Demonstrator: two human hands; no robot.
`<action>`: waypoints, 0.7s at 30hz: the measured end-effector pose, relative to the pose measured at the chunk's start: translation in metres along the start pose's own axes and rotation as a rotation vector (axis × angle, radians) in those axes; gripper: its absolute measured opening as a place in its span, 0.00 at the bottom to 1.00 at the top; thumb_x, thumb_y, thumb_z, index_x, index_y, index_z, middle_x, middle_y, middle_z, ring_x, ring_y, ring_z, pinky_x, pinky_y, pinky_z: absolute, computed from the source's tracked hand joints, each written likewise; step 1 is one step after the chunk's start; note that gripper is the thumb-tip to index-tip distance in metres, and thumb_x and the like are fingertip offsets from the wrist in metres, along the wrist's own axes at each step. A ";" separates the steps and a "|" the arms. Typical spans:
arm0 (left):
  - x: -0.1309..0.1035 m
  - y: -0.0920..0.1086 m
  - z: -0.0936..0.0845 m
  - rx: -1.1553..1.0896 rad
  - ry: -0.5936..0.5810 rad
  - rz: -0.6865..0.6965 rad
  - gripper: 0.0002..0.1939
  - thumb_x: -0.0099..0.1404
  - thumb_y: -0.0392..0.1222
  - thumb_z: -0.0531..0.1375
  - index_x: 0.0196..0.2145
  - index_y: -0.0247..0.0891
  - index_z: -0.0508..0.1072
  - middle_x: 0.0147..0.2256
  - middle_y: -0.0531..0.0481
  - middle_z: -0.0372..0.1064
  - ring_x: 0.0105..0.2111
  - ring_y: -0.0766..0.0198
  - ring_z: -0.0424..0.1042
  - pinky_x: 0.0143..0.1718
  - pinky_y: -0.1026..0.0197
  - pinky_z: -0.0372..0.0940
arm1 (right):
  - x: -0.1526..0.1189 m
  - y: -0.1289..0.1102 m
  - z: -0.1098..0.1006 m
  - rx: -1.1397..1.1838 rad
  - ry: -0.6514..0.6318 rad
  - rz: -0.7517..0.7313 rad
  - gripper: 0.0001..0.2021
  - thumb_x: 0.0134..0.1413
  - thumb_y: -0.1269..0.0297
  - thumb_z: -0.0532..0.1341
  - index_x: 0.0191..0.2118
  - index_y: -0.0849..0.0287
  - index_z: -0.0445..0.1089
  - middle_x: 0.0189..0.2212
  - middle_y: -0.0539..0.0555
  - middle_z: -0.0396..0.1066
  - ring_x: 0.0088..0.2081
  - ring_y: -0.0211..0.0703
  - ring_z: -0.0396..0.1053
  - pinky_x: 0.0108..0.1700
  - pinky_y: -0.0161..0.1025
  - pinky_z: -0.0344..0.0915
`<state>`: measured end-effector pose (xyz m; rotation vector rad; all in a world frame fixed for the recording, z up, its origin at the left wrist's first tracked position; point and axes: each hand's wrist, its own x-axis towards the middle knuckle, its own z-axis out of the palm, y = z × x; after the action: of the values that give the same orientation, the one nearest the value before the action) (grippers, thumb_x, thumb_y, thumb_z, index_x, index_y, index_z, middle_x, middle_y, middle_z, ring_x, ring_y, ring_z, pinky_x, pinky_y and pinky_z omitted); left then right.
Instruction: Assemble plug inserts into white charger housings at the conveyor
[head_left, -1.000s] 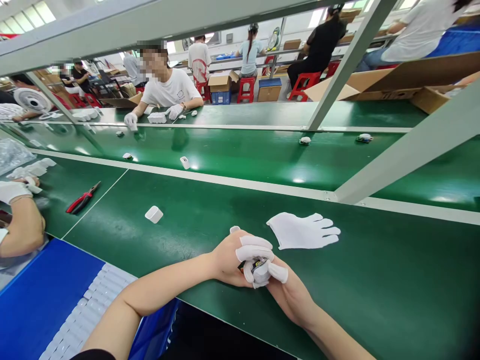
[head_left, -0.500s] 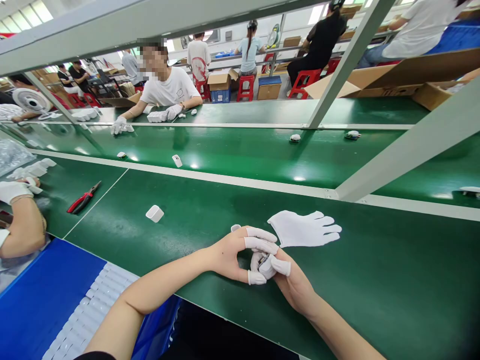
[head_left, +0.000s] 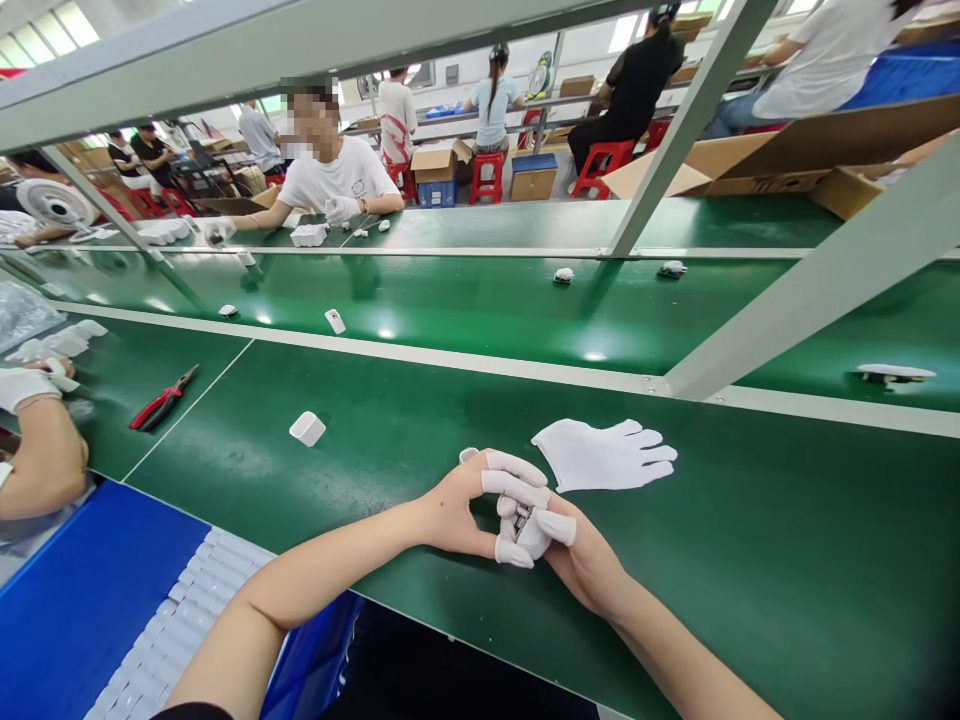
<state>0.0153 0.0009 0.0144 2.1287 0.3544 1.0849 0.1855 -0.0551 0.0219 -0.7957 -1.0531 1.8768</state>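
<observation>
A small white part with dark and metallic pieces inside [head_left: 531, 533] is held between both hands above the green bench. My left hand [head_left: 480, 505], with white finger cots on its fingertips, is closed around the part's left and upper side. My right hand [head_left: 574, 550], also in finger cots, pinches it from the right with the thumb in front. Just beyond them a white glove [head_left: 604, 455] lies flat. A small white piece [head_left: 469, 455] shows partly behind my left hand. Farther left an open white casing [head_left: 307, 429] rests on the bench.
Red-handled pliers [head_left: 163, 398] lie at the left, near a co-worker's gloved hand [head_left: 30, 385]. Beyond a pale rail, a green conveyor [head_left: 465, 310] carries small white parts. A slanted metal post [head_left: 810, 270] stands at the right. A blue bin [head_left: 82, 580] holds rows of white pieces.
Parts on the conveyor have shifted left, and another has come further into view at the right. The co-worker opposite has moved a hand leftward. My hands keep nearly the same hold.
</observation>
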 end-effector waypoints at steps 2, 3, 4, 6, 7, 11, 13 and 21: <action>-0.001 -0.001 0.001 -0.008 0.031 0.012 0.24 0.53 0.54 0.68 0.43 0.40 0.70 0.46 0.42 0.69 0.46 0.56 0.71 0.47 0.52 0.68 | 0.001 -0.003 0.001 -0.002 0.028 0.027 0.16 0.52 0.50 0.62 0.36 0.60 0.71 0.25 0.51 0.66 0.28 0.41 0.60 0.32 0.37 0.58; -0.001 -0.002 0.001 -0.010 0.054 0.006 0.24 0.54 0.54 0.67 0.44 0.39 0.70 0.46 0.42 0.69 0.46 0.56 0.72 0.46 0.53 0.68 | 0.001 -0.004 0.001 -0.004 0.048 0.045 0.17 0.52 0.49 0.63 0.34 0.60 0.71 0.23 0.51 0.65 0.26 0.39 0.59 0.31 0.37 0.57; -0.002 -0.003 0.001 -0.008 0.080 -0.005 0.25 0.54 0.54 0.67 0.44 0.39 0.70 0.47 0.41 0.69 0.46 0.56 0.72 0.44 0.54 0.69 | 0.002 -0.005 0.002 -0.005 0.069 0.056 0.18 0.52 0.48 0.64 0.31 0.60 0.71 0.22 0.50 0.65 0.25 0.38 0.57 0.30 0.37 0.57; -0.003 -0.004 0.002 0.021 0.131 -0.013 0.25 0.53 0.55 0.68 0.44 0.39 0.70 0.46 0.41 0.69 0.44 0.57 0.72 0.40 0.57 0.69 | 0.004 -0.007 0.002 -0.030 0.103 0.042 0.21 0.51 0.46 0.65 0.24 0.61 0.69 0.22 0.50 0.64 0.24 0.37 0.56 0.30 0.37 0.57; -0.003 -0.004 0.002 0.044 0.148 0.001 0.25 0.52 0.54 0.68 0.44 0.39 0.70 0.45 0.42 0.70 0.44 0.57 0.72 0.39 0.58 0.69 | 0.005 -0.007 0.002 -0.057 0.113 0.025 0.22 0.51 0.46 0.65 0.22 0.61 0.68 0.22 0.51 0.64 0.24 0.37 0.57 0.30 0.37 0.58; 0.001 -0.002 0.000 0.181 0.154 0.096 0.27 0.52 0.52 0.69 0.46 0.39 0.68 0.45 0.42 0.71 0.43 0.58 0.73 0.42 0.56 0.69 | 0.008 -0.004 0.000 -0.166 0.215 -0.028 0.19 0.47 0.47 0.68 0.24 0.60 0.72 0.21 0.50 0.65 0.25 0.40 0.59 0.31 0.38 0.59; 0.002 -0.003 -0.001 0.286 0.133 0.131 0.28 0.54 0.52 0.67 0.49 0.40 0.66 0.46 0.42 0.71 0.45 0.57 0.72 0.44 0.55 0.69 | 0.009 0.000 -0.003 -0.221 0.298 -0.033 0.17 0.44 0.49 0.69 0.27 0.59 0.73 0.22 0.51 0.68 0.27 0.43 0.62 0.33 0.39 0.62; 0.002 -0.018 -0.003 0.517 0.107 0.351 0.32 0.56 0.54 0.65 0.53 0.38 0.64 0.42 0.43 0.75 0.44 0.58 0.74 0.43 0.57 0.69 | 0.008 0.002 -0.010 -0.287 0.263 0.000 0.16 0.47 0.50 0.68 0.29 0.60 0.76 0.25 0.54 0.73 0.31 0.47 0.68 0.37 0.41 0.64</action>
<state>0.0156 0.0160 0.0042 2.6665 0.3465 1.4285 0.1888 -0.0448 0.0146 -1.1725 -1.1652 1.5852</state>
